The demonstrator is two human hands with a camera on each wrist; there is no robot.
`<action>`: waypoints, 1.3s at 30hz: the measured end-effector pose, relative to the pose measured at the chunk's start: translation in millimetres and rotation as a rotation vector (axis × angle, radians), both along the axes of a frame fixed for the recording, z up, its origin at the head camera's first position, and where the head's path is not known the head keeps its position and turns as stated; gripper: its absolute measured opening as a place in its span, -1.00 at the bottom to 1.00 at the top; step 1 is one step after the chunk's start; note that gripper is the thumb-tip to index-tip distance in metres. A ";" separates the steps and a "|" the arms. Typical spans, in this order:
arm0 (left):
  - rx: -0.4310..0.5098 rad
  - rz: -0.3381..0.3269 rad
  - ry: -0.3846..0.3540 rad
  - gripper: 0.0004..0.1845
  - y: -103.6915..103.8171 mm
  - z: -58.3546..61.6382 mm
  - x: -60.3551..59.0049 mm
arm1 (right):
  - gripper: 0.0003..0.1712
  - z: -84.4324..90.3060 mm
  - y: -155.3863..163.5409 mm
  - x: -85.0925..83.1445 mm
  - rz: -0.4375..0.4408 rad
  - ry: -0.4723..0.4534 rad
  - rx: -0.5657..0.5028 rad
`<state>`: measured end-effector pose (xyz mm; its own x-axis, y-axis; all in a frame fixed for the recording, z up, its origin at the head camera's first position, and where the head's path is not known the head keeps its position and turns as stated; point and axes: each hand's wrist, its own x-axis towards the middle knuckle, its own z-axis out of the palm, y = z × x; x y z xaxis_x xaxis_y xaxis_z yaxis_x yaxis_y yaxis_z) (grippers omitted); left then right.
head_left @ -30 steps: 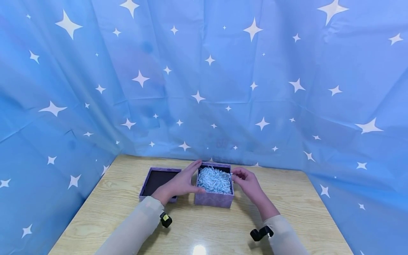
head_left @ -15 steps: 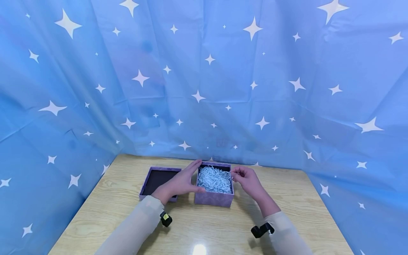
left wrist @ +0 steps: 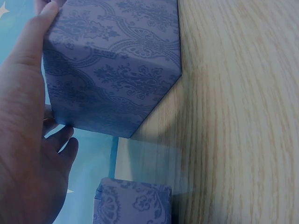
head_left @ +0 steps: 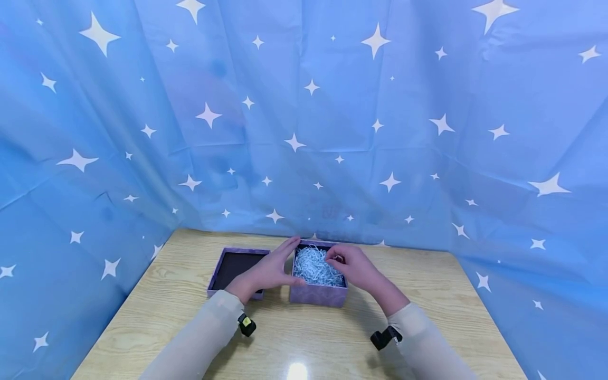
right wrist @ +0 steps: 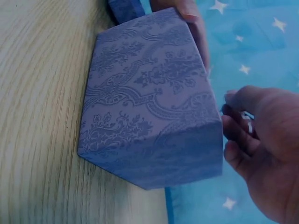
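Note:
A purple patterned box (head_left: 315, 295) stands open on the wooden table (head_left: 427, 295), filled with pale shredded paper (head_left: 311, 269). My left hand (head_left: 266, 273) lies flat against its left wall, fingers reaching the far corner and thumb at the near one; the left wrist view shows the palm (left wrist: 23, 140) pressed on the box (left wrist: 112, 70). My right hand (head_left: 353, 266) hovers over the right part of the filling with fingers curled. In the right wrist view these fingers (right wrist: 243, 140) pinch a small whitish strip beside the box (right wrist: 149, 102).
The box's lid (head_left: 235, 266) lies upside down just left of the box, dark inside showing, and appears at the frame edge as the lid (left wrist: 133, 205). A blue star-printed curtain (head_left: 304, 132) closes off the back and both sides of the table.
My right hand has moved left from the box's right edge to above the shredded paper. The left hand and the box have stayed in place.

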<state>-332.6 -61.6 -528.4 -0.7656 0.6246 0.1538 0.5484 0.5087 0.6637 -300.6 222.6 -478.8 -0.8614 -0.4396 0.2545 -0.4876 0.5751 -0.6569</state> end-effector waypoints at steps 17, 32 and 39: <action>0.023 -0.002 -0.019 0.22 1.5 0.6 1.1 | -0.72 -4.0 -16.3 -2.8 0.051 0.037 0.151; 0.042 -0.002 -0.052 0.23 -1.0 -2.4 -0.1 | -0.70 0.3 -45.5 -10.6 0.147 0.036 0.416; 0.020 -0.001 -0.023 0.22 -0.2 -0.9 0.1 | -0.47 0.5 -52.1 -17.1 0.074 -0.010 0.628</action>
